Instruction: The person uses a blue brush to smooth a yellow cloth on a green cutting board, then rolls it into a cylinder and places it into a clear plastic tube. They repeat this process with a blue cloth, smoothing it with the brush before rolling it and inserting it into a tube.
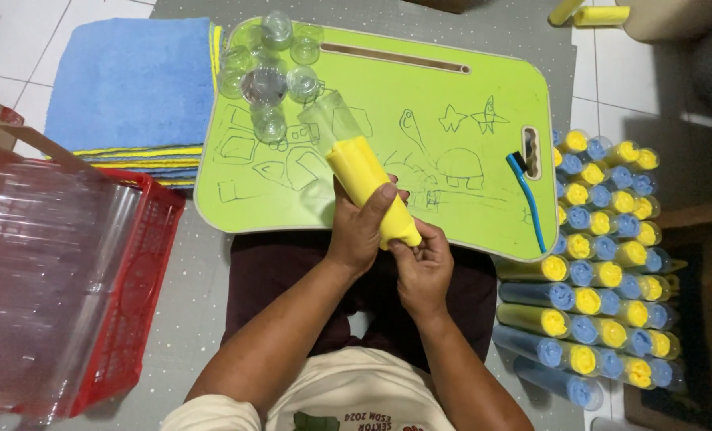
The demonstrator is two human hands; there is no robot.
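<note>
The clear plastic tube (336, 120) is hard to make out against the green lap desk (468, 104), and the lower end of the rolled yellow cloth (369, 190) is hidden inside the person's grip, so I cannot tell how far it reaches. The cloth is a tight bright-yellow roll, tilted, its top end entering the tube's mouth above the desk's near edge. The left hand (361, 227) is wrapped closed around the roll's middle, while the right hand (422, 267) pinches its lower end with curled fingers.
</note>
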